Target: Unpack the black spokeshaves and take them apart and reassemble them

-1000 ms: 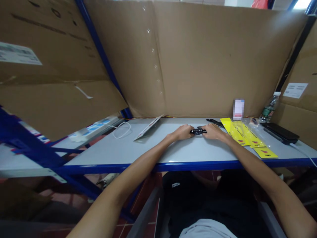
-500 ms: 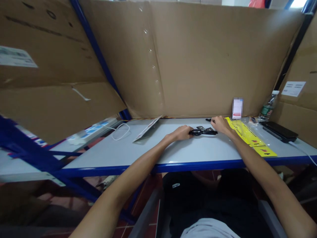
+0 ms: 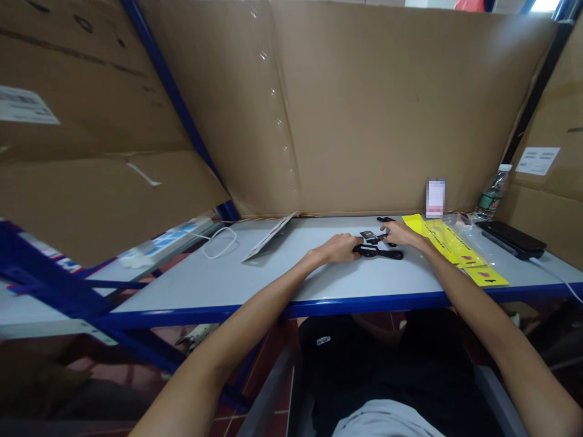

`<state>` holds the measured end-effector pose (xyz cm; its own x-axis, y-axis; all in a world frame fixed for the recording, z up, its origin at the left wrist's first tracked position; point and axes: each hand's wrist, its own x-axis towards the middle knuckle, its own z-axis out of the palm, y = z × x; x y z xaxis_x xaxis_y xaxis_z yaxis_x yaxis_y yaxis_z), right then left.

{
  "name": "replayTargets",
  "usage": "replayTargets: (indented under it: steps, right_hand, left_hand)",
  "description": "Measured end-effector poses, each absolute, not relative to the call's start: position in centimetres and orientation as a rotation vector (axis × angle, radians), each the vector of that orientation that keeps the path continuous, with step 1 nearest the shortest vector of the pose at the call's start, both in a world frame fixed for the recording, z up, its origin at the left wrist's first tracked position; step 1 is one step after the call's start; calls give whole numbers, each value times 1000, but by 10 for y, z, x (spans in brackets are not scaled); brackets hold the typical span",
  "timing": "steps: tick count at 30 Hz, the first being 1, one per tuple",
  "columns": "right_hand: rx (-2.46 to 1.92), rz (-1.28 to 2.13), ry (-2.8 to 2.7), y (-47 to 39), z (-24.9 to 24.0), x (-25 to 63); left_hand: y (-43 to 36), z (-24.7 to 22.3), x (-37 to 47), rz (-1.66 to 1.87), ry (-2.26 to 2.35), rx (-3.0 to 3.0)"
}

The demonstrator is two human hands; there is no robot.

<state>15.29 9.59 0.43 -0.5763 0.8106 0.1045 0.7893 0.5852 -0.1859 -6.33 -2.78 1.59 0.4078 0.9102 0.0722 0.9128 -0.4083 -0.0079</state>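
Observation:
My left hand (image 3: 340,248) rests on the table with its fingers closed at the left end of a long black piece (image 3: 381,252). That piece has a slot near the fingers and a rounded right end. Just behind it lie small dark flat parts (image 3: 368,235), which look like clips or plates. My right hand (image 3: 399,233) reaches over them from the right, its fingertips closed on a small black part (image 3: 385,237) mostly hidden by the fingers. Beyond the right fingertips another slim black piece (image 3: 385,219) lies on the table.
Yellow packaging cards (image 3: 450,246) in clear plastic lie right of my hands. Behind stand a phone (image 3: 435,198) and a water bottle (image 3: 492,193). A black box-shaped device (image 3: 512,238) with a white cable is far right. A leaning card (image 3: 269,238) and white cable (image 3: 221,244) are left.
The long black piece has come down slightly toward me with my left hand. My right hand has shifted from the slim back piece toward the small dark parts, which now show separately.

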Motion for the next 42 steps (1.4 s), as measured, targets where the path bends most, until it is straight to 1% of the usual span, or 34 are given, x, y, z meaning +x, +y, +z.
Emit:
replayTargets:
  steps: [4, 8, 12, 17, 25, 32, 39, 42]
  right_hand:
    - [-1420, 180, -2500, 98, -1, 151]
    - [-1470, 237, -2420, 104, -6, 148]
    - [-1513, 325, -2323, 107, -7, 145]
    - [-1483, 405, -2240, 102, -5, 141]
    - [-1323, 460, -2106, 96, 1, 137]
    - [-951, 752, -2014, 91, 3, 125]
    - [-875, 1143, -2052, 60, 5, 117]
    - [-888, 1214, -2015, 54, 7, 119]
  left_hand:
    - [-23, 15, -70, -165, -1780, -2711]
    - [-22, 15, -73, -234, -1783, -2809]
    - [-19, 10, -74, -279, -1757, -2761]
    - [-11, 1, -77, -380, -1735, -2773]
    - [-9, 1, -77, -418, -1686, -2837]
    - [-9, 2, -76, -423, -1705, -2861]
    - [-7, 0, -76, -349, -1771, -2789]
    - [-7, 1, -76, -311, -1783, -2767]
